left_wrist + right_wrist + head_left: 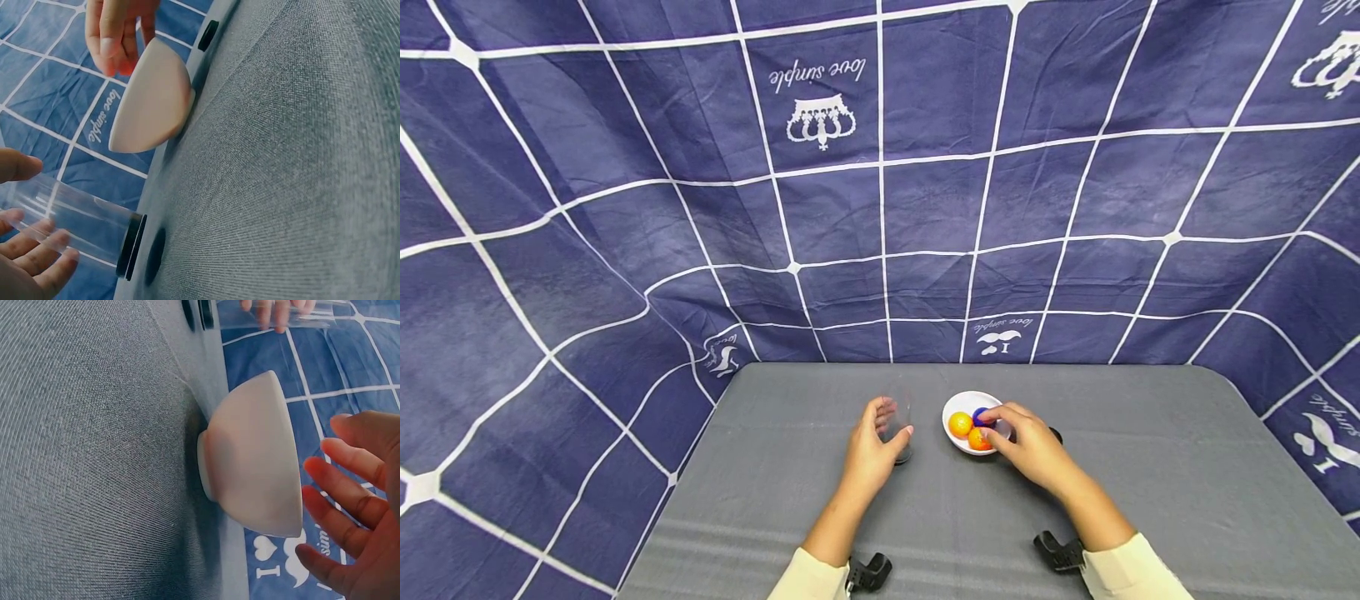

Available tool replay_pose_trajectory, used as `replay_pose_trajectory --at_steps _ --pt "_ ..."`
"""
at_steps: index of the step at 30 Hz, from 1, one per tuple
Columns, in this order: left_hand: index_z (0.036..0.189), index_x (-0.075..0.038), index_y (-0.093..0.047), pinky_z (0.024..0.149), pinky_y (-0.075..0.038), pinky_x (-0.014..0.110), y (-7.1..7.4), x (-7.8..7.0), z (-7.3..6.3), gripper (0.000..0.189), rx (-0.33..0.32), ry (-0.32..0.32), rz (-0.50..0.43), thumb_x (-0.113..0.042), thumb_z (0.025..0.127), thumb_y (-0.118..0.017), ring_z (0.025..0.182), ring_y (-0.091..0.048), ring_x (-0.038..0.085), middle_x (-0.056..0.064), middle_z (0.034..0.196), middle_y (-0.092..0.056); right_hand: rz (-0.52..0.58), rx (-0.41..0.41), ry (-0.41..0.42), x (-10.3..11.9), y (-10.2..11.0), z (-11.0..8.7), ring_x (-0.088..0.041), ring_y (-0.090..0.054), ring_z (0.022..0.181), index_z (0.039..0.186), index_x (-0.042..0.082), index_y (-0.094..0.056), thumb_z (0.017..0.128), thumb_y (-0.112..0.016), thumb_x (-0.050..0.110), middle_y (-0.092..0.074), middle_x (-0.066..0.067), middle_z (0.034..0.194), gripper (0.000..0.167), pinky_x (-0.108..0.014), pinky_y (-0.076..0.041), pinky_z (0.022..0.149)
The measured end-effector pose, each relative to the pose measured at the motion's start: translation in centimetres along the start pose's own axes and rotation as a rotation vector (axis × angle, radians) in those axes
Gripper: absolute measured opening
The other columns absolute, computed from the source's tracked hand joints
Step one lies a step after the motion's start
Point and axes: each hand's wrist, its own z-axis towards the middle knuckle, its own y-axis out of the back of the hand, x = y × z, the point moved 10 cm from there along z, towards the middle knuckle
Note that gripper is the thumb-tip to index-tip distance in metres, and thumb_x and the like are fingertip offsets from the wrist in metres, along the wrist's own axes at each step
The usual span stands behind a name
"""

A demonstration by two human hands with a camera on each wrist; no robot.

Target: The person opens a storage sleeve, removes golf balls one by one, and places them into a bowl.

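My left hand [871, 446] curls round an upright clear cylinder [81, 219] with a black base [131, 247]. Its thumb and fingers lie on opposite sides of the clear wall. Just below the base, a dark oval patch shows on the cloth in the left wrist view. A white bowl [256, 456] stands to the right of it, with a yellow-orange ball [960, 425], an orange ball [978, 440] and a blue ball [980, 416] inside. Above the bowl's rim, my right hand [1030, 442] has its fingers spread and loosely bent, fingertips overlapping the blue ball in the head view.
Grey cloth [760, 500] covers the table. A small black object [208, 35] lies beyond the bowl, partly behind the right hand in the head view. A blue curtain with white lines [940, 208] hangs along the back and sides.
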Motion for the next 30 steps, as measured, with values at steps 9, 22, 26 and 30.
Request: replay_pose_trajectory --at_steps 9,22,26,30 --pt "0.131 -0.006 -0.055 0.102 -0.052 0.049 -0.6 0.0 0.4 0.053 0.006 -0.005 -0.005 -0.014 0.084 -0.08 0.118 -0.065 0.03 0.019 0.126 -0.066 0.037 -0.06 -0.022 -0.3 1.2 0.0 -0.024 -0.068 0.099 0.108 0.011 -0.074 0.091 -0.074 0.013 -0.072 0.0 0.103 0.017 -0.041 -0.05 0.088" --pt "0.131 -0.001 -0.053 0.103 -0.052 0.048 -1.5 0.7 0.8 0.056 0.014 0.015 -0.026 -0.009 0.083 -0.08 0.119 -0.065 0.031 0.019 0.126 -0.065 0.063 -0.085 -0.041 -0.5 1.8 -0.3 -0.017 -0.067 0.102 0.108 0.01 -0.074 0.092 -0.072 0.011 -0.072 0.004 0.105 0.016 -0.022 -0.046 0.091" --pt "0.128 -0.002 -0.054 0.101 -0.052 0.05 -1.6 0.5 0.8 0.054 0.018 -0.001 -0.021 -0.009 0.082 -0.081 0.117 -0.066 0.033 0.021 0.124 -0.066 0.063 -0.083 -0.046 -0.6 1.8 -0.4 -0.017 -0.067 0.103 0.108 0.01 -0.074 0.092 -0.072 0.01 -0.072 0.005 0.105 0.016 -0.026 -0.048 0.091" --pt "0.128 -0.003 -0.055 0.101 -0.051 0.053 -1.8 0.4 0.8 0.054 0.033 0.004 -0.022 -0.01 0.081 -0.082 0.117 -0.065 0.035 0.02 0.123 -0.067 0.057 -0.08 -0.05 -0.6 1.8 -0.5 -0.017 -0.067 0.103 0.108 0.011 -0.074 0.092 -0.072 0.01 -0.072 0.006 0.105 0.016 -0.031 -0.049 0.092"
